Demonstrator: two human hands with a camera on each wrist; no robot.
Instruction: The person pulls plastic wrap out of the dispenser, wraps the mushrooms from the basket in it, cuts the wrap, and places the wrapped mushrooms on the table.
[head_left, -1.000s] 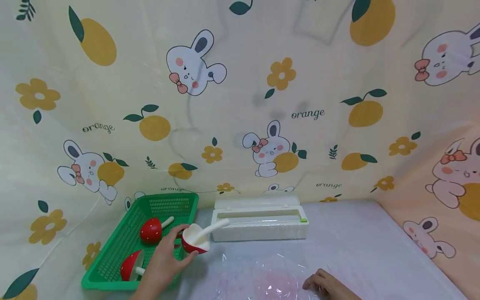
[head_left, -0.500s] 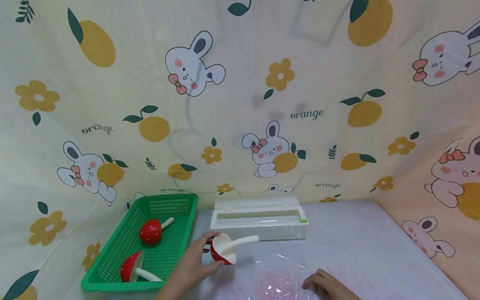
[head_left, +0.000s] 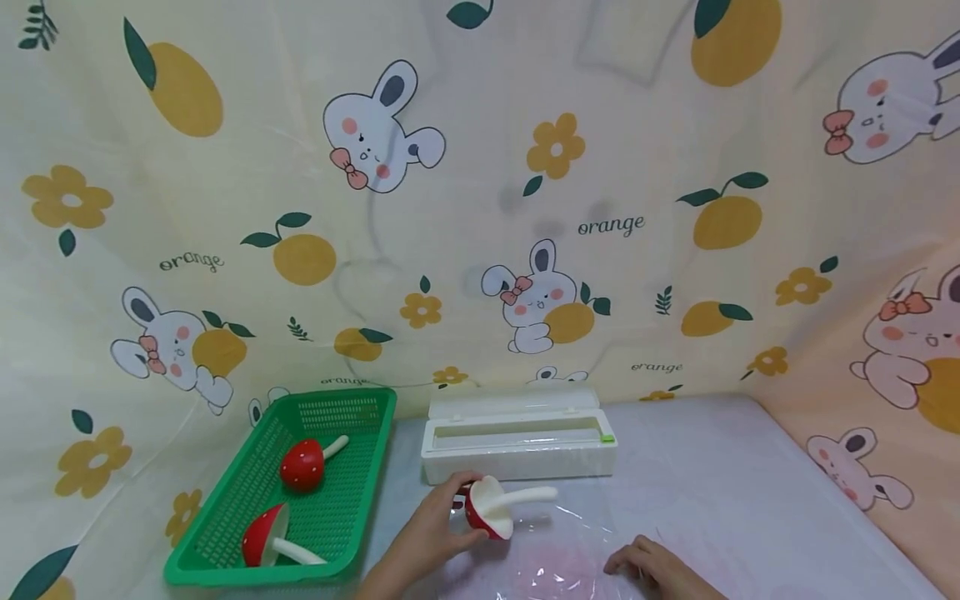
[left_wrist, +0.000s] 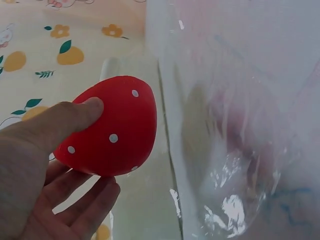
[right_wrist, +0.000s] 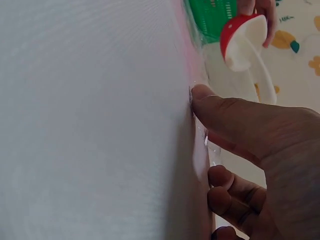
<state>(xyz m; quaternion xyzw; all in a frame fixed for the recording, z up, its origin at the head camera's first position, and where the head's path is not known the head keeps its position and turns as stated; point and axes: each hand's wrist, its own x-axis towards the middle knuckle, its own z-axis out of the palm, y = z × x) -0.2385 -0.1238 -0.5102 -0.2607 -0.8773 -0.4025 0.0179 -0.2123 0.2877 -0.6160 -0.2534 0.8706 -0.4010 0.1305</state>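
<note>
My left hand (head_left: 435, 533) grips a toy mushroom (head_left: 489, 508) by its red white-dotted cap, the white stem pointing right. It hovers over the left edge of a clear plastic film (head_left: 558, 562) spread on the table. In the left wrist view the thumb (left_wrist: 60, 122) and the fingers below wrap the cap (left_wrist: 117, 132), with the film (left_wrist: 235, 165) just to the right. At the film's right edge rests my right hand (head_left: 648, 568), and in the right wrist view one fingertip (right_wrist: 201, 93) presses on the film while the other fingers curl loosely.
A green basket (head_left: 337, 410) at the left holds two more red mushrooms, one at the back (head_left: 302, 464) and one in front (head_left: 262, 542). A white film dispenser box (head_left: 517, 454) stands behind the film. A printed curtain encloses the pale table (head_left: 712, 467).
My left hand has carried the mushroom to the right, from beside the basket to above the film's left edge. The right hand has stayed on the film.
</note>
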